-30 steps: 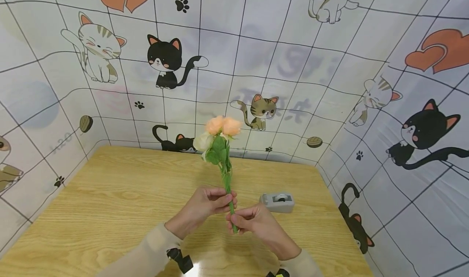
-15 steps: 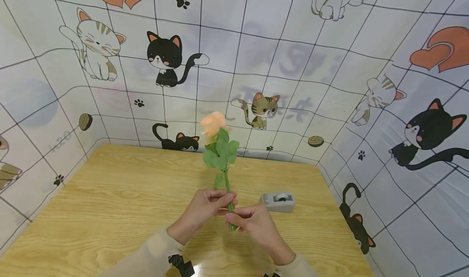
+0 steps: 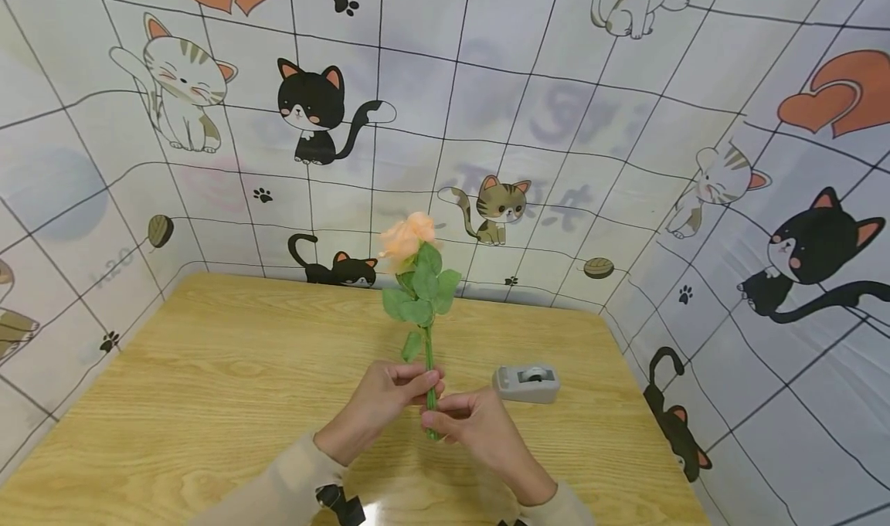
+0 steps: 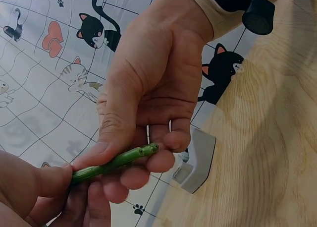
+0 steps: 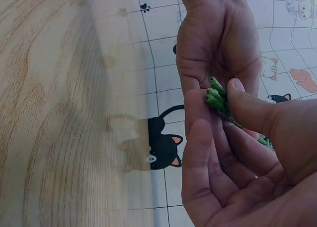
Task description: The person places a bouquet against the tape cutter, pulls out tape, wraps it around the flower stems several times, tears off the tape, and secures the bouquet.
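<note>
In the head view, a small bunch of peach roses (image 3: 408, 239) with green leaves (image 3: 420, 290) stands upright above the table. My left hand (image 3: 389, 395) pinches the bundled stems (image 3: 429, 348) between thumb and fingers. Just below it, my right hand (image 3: 480, 431) grips the lower part of the stems by the thumb and fingertips. Several cut stem ends (image 5: 215, 95) show close together in the right wrist view, beside the right thumb. The left wrist view shows the stem (image 4: 119, 160) lying across the right fingers, and the blooms are out of that view.
A grey tape dispenser (image 3: 526, 385) with a roll in it sits on the wooden table (image 3: 264, 348), right of the hands. Cloth walls (image 3: 417, 101) printed with cats and grid lines enclose the table at the back and sides.
The bunch has turned in the fingers: the white rose and second peach bloom seen a second ago are hidden, and leaves face me. Both hands have shifted slightly left.
</note>
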Demonstrator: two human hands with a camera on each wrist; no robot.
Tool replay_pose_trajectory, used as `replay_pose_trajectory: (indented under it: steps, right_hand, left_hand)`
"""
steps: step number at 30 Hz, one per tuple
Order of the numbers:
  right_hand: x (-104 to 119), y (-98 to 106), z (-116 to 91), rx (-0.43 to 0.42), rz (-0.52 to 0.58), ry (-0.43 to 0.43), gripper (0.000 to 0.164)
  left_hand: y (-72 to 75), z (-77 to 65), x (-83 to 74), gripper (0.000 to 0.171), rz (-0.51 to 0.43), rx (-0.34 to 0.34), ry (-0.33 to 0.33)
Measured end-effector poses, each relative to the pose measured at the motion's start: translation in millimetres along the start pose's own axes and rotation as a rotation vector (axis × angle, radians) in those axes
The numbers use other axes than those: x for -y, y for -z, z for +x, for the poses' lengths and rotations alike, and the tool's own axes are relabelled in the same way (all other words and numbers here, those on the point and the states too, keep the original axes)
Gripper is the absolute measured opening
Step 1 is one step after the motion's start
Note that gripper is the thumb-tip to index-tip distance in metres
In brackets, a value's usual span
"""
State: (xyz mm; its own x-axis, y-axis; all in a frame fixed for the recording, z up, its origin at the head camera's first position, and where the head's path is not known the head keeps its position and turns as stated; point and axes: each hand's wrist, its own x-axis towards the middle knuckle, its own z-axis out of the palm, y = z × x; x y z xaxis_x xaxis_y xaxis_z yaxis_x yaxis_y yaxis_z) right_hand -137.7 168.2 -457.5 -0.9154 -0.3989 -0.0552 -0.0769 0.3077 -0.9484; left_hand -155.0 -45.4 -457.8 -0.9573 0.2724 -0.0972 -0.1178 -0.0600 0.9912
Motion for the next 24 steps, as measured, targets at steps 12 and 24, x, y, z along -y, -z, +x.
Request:
replay_pose_trajectory:
  steps: [12,24]
  right_hand:
    - [-12,8,-2,0.058,-0.068,0.047,0.03]
    - [-22,29,-9,-0.035,-0.257,0.017,0.033]
  left_hand:
    - [18.6,-3.5,2.9,0.031,0.034,0.001,-0.01]
    - [64.6,-9.0,11.5,0.036,0.174,-0.069,0.019]
